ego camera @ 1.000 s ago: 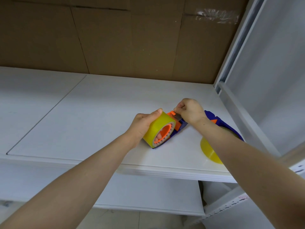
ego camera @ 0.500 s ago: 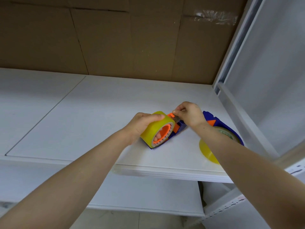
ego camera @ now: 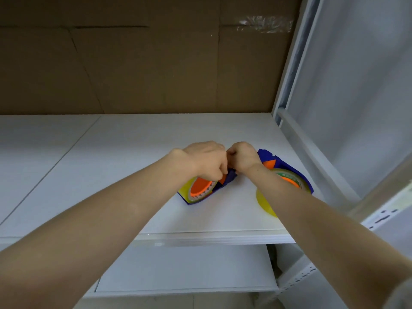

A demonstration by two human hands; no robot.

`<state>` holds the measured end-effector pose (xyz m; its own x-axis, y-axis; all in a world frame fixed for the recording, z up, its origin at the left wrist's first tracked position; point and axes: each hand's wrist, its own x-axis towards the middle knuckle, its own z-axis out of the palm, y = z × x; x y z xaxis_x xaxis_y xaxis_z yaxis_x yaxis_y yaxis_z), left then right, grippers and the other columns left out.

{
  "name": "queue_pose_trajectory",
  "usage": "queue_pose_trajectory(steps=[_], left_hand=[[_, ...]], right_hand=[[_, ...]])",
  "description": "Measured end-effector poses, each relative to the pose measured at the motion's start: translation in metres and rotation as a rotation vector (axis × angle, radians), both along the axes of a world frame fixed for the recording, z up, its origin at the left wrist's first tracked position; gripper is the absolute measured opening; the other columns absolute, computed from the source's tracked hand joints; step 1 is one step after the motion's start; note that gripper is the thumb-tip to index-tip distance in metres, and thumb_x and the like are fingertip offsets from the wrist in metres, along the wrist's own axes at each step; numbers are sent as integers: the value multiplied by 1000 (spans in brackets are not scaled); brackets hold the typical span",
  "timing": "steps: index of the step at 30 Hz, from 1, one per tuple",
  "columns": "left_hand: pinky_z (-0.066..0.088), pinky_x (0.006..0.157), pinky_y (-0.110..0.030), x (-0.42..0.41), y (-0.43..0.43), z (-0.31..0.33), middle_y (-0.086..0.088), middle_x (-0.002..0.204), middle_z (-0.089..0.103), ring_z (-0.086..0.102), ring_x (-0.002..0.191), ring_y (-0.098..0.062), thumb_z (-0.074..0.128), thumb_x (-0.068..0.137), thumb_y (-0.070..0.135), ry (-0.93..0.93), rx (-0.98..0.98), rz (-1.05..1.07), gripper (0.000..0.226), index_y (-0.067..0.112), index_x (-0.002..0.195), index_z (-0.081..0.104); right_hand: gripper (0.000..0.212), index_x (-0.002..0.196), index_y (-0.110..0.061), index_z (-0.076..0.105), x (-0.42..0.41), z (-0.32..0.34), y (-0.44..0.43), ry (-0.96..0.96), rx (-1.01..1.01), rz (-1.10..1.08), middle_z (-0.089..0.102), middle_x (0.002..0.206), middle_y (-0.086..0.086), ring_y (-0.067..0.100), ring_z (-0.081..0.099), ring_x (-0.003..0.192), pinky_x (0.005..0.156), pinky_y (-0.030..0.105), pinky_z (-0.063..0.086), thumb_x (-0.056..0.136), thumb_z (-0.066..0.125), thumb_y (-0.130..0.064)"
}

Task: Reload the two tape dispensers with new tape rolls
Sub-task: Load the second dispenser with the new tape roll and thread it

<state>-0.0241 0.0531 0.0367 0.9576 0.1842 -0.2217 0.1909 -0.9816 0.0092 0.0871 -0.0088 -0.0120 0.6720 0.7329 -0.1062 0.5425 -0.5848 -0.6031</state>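
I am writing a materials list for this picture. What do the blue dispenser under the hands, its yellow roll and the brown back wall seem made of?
The blue dispenser looks like smooth moulded plastic, evenly coloured. Its yellow roll seems to be glossy, slightly translucent adhesive film. The back wall is probably matte cardboard: brown, with creases and seams.

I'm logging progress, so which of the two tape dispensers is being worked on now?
The left dispenser: the left hand and right hand both grip its front end. The right dispenser has no hand on it.

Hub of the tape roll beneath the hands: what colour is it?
The hub is orange, in the head view.
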Motion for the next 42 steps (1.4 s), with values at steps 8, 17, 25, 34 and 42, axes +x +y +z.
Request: queue_pose_trajectory(steps=[8,17,25,34,42], left_hand=[[46,87,-39,0,3,-8,-1,86,42,49,100,-26,54,80,27,-24,67,-76,31,26,107,71],[46,84,-34,1,0,-9,0,90,45,46,100,-21,53,84,31,-31,58,-17,33,23,111,70],[43,73,-30,6,4,-12,-4,89,49,46,94,-21,52,83,31,-27,6,68,31,19,103,73],[50,63,-34,16,14,-18,-5,77,59,59,81,-23,54,72,37,68,-79,217,23,18,74,68],[50,63,-32,16,18,-15,-8,82,66,63,77,-23,58,76,39,55,-135,269,29,14,82,70]], right_hand=[[24,94,-5,71,4,-6,3,25,19,16,62,77,12,23,55,57,63,34,51,90,53,-19],[11,74,-2,64,13,3,3,362,61,-85,61,65,9,20,56,54,59,28,51,81,63,-11],[31,105,-8,59,12,-8,6,346,206,-45,65,92,16,24,59,73,65,31,53,77,66,2],[25,93,-18,52,11,-9,14,126,268,147,59,81,1,22,59,79,72,33,54,81,52,4],[21,96,-11,52,5,-16,26,51,295,213,58,98,11,28,56,88,81,40,50,85,41,3]])
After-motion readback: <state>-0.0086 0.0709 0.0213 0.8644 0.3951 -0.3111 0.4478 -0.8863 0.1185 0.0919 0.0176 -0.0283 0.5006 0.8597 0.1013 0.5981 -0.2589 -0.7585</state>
